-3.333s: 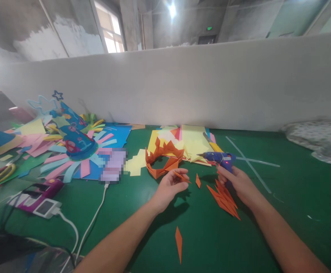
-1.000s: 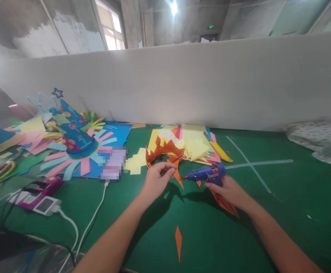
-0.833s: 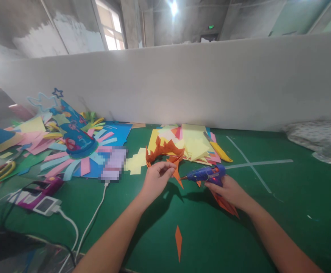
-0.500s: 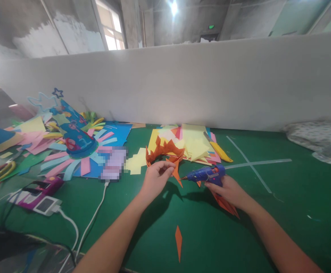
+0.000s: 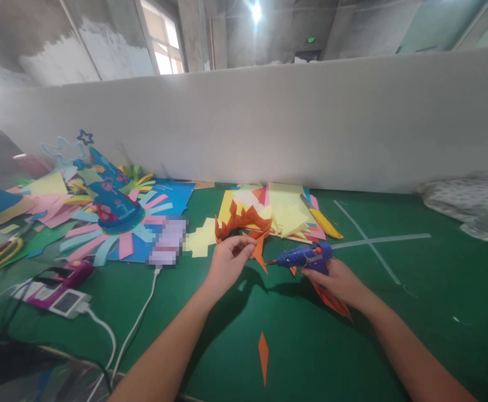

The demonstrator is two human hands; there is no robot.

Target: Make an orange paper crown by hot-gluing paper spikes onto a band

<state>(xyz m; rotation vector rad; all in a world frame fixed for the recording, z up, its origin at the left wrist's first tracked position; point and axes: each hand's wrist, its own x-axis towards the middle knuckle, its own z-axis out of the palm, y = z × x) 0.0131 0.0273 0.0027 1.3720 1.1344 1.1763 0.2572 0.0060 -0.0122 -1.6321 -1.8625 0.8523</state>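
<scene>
Orange paper piece (image 5: 260,258): raised above the green table (image 5: 311,357), pinched in the left hand, its narrow point angled down and to the right.
Left hand (image 5: 230,258): thumb and fingers grip the piece near its upper part, just in front of the orange crown.
Glue gun (image 5: 300,257): blue, a small red light lit on its side, nozzle aimed left at the piece's lower end; contact between the two cannot be told.
Right hand (image 5: 342,282): wrapped around the gun's handle.
Orange crown (image 5: 248,216): a ring of pointed folded pieces, partly hidden behind the left hand.
Orange diamonds (image 5: 331,302): a bunch lies beneath the right hand, partly covered by it.
Single diamond (image 5: 263,359): flat on the table, nearer the wearer, apart from the bunch.
Paper stack (image 5: 288,202): yellow, pink and other sheets behind the crown.
Yellow-handled cutter (image 5: 328,224): at the stack's right edge.
Clear tape strips (image 5: 380,258): crossed in an X, right of the cutter.
Cone hat (image 5: 116,204): blue, decorated, with pink and light-blue strips fanned around its base, well left of the crown.
White partition (image 5: 269,123): along the table's far side.
</scene>
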